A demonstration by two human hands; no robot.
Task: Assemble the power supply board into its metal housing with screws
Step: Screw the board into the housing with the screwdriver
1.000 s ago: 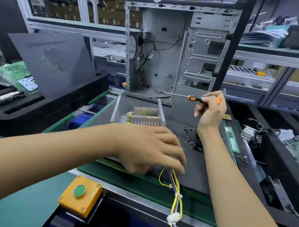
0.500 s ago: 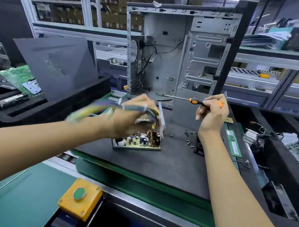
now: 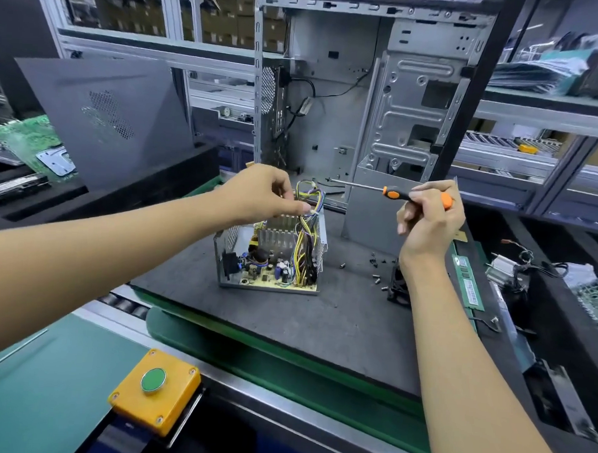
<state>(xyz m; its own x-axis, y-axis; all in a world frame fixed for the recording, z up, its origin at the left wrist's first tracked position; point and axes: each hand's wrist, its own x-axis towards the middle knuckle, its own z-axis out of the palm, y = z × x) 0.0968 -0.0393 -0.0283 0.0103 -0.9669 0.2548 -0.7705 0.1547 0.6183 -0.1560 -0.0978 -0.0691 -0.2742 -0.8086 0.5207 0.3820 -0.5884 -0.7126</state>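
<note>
Left fingers (image 3: 300, 206) above power supply board (image 3: 278, 278)

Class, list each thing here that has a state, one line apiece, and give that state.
power supply housing: open, board inside
wire bundle: lifted, pinched by left hand
screwdriver: gripped by right hand, roughly level, off the work
screws: loose on mat
computer case: upright, side open
green button: untouched

I see a power supply housing (image 3: 225, 254) of perforated bare metal, dull silver. Its circuit board (image 3: 278, 283) looks matt yellow. The wires (image 3: 304, 240) have glossy plastic insulation. The screwdriver (image 3: 391, 192) has a shiny steel shaft and a smooth orange-and-black plastic handle. The work mat (image 3: 320, 323) is rough, matt grey.
</note>
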